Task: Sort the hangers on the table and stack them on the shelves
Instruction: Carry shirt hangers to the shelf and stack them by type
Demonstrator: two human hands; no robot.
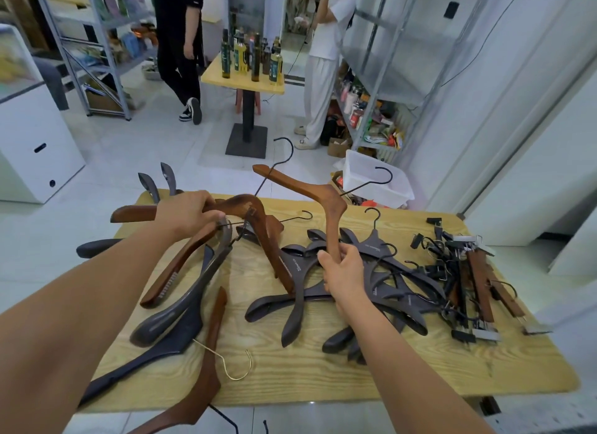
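Note:
A light wooden table (323, 369) holds several hangers. My left hand (187, 212) grips a brown wooden hanger (255, 213) near its middle, above the table's far left. My right hand (345, 272) holds the arm end of another brown wooden hanger (310, 191), raised upright with its black hook pointing away. Dark grey hangers (381, 272) are piled under my right hand. More grey hangers (181, 307) lie at the left. A brown hanger with a gold hook (210, 353) lies at the front left. Clip hangers (471, 278) are heaped at the right.
Beyond the table stand a clear plastic bin (374, 181), a metal shelf unit (387, 78) at the right and another shelf unit (97, 45) at the far left. A small table with bottles (245, 74) stands mid-room, with two persons near it. A white cabinet (32, 136) is left.

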